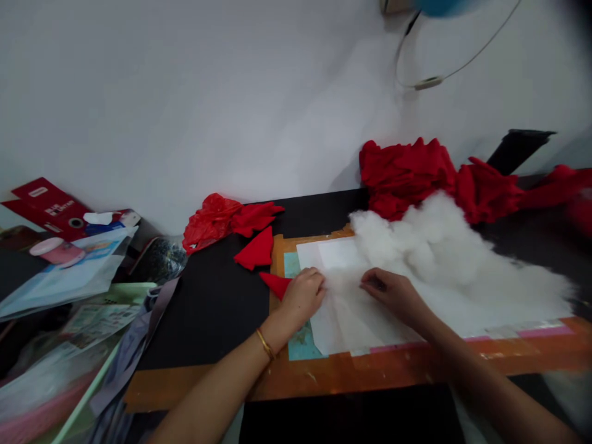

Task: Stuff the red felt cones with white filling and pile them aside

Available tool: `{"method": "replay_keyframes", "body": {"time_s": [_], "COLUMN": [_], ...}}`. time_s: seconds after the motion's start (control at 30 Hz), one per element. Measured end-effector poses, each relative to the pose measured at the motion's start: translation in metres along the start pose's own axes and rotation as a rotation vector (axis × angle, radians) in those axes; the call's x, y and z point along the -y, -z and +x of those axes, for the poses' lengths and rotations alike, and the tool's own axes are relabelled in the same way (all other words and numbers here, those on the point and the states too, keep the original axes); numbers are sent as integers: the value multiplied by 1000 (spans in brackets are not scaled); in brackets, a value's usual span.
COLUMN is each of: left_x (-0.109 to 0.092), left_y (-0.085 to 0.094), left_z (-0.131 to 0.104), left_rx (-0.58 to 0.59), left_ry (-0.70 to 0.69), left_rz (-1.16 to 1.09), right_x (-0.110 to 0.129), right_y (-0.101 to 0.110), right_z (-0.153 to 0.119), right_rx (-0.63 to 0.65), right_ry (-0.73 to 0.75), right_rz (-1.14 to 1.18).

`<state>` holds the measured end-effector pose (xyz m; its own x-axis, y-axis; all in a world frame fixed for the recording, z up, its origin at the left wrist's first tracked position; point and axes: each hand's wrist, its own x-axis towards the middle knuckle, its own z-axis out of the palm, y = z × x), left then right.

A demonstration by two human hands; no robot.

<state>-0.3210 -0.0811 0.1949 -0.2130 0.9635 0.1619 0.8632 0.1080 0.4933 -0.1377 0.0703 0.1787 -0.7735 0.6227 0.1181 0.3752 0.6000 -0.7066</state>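
Note:
My left hand (305, 291), with a gold bangle at its wrist, is closed at the left side of the white sheet (324, 333). A thin wisp of white stuffing (341, 279) shows at its fingertips, blurred against the sheet. To the right, my right hand (388, 293) has its fingers curled together in a pinch; what they hold, if anything, cannot be made out. A large heap of fluffy white stuffing (430, 246) lies behind and right of this hand. Beside my left hand a red cloth cone (274, 283) points left, partly hidden, with another red cloth piece (256, 249) behind it.
Crumpled red cloth (407, 172) is piled against the wall. A red plastic bag (211, 221) lies at the back left of the black table (208, 308). Brown tape (319, 376) lines the front edge. At far left stands a cluttered pale green bin (87, 401). A cable (481, 52) hangs above.

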Motion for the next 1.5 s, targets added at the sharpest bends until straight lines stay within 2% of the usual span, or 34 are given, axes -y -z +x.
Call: {"method": "replay_keyframes", "body": {"time_s": [0.1, 0.17, 0.3, 0.43, 0.53, 0.67, 0.8, 0.93, 1.07, 1.13, 1.23, 1.33, 1.4, 1.5], "left_x": [8, 9, 5, -1, 0, 7, 15, 22, 26, 23, 16, 12, 11, 10], "left_y": [15, 15, -5, -23, -25, -14, 5, 25, 34, 30, 14, 0, -4, -7], "left_z": [-7, -10, -4, 5, 7, 3, -6, -11, -14, -12, -4, 8, 13, 14], "left_rx": [-12, -15, 33, 55, 49, 16, -14, -12, 51, 68, 56, 58, 65, 52], "left_ry": [-9, -29, -109, -168, -160, -110, -95, -86, -39, -49, -82, -46, -28, -76], "left_rz": [13, -5, -127, -175, -177, -172, -172, -172, -117, -107, -131, -179, -187, -153], "right_x": [-15, -19, -6, 20, 27, 15, 4, 3, 2, 2, 5, 11, 14, 21], "right_y": [10, 10, -6, -20, -22, -21, -16, 7, 31, 27, 5, -10, -4, 15], "right_z": [-5, -5, -1, 1, 2, 5, 4, -6, -14, -15, -18, -24, -27, -20], "right_rx": [-40, -46, 31, 141, 163, 86, 54, -7, -72, -27, 57, 79, 29, -125], "right_ry": [14, 11, 1, 231, 256, 150, 181, 262, 93, 38, 23, 29, 84, 331], "right_rz": [-54, -79, -120, -35, -82, -178, -135, -73, -119, -128, -148, -261, -331, -353]}}
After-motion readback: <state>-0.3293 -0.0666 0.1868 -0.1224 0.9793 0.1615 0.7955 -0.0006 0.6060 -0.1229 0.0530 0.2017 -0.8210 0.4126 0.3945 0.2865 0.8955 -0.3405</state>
